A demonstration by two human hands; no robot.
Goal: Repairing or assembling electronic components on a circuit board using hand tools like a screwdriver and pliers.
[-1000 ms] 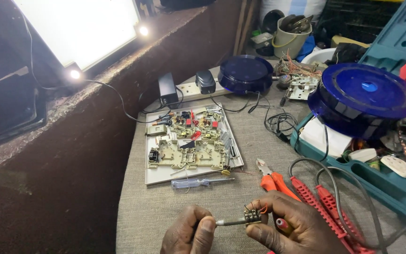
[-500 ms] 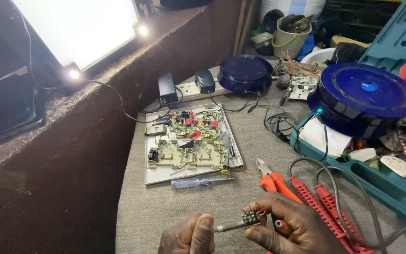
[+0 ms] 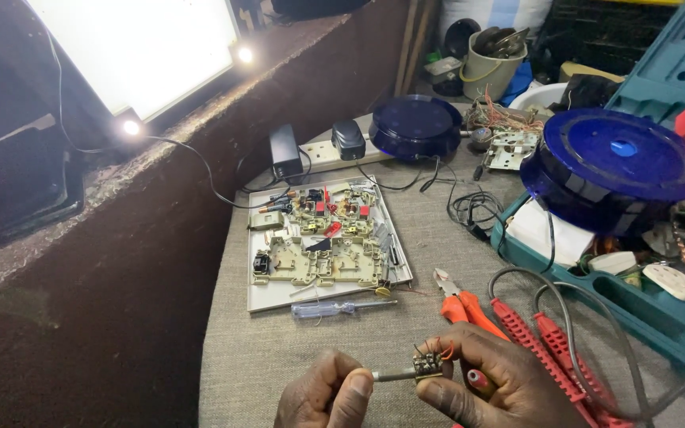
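Head view: the left hand pinches a thin metal tool, its grip closed on the shaft, tip set against a small circuit module. The right hand holds that module between thumb and fingers, grip closed on it, low over the bench near the bottom edge. Since a second ago both hands have kept the same hold and only drifted slightly; the tool stays on the module, so by my reading the fine work there is ongoing and unfinished.

Just beyond the hands lie a clear-handled screwdriver, orange-handled cutters and red probes. Further up sits a pale tray bearing an opened board with beige and red parts.

No labels are readable. Two round blue lidded containers stand out: one at the back beside a white power strip, a larger one on a teal case at right.
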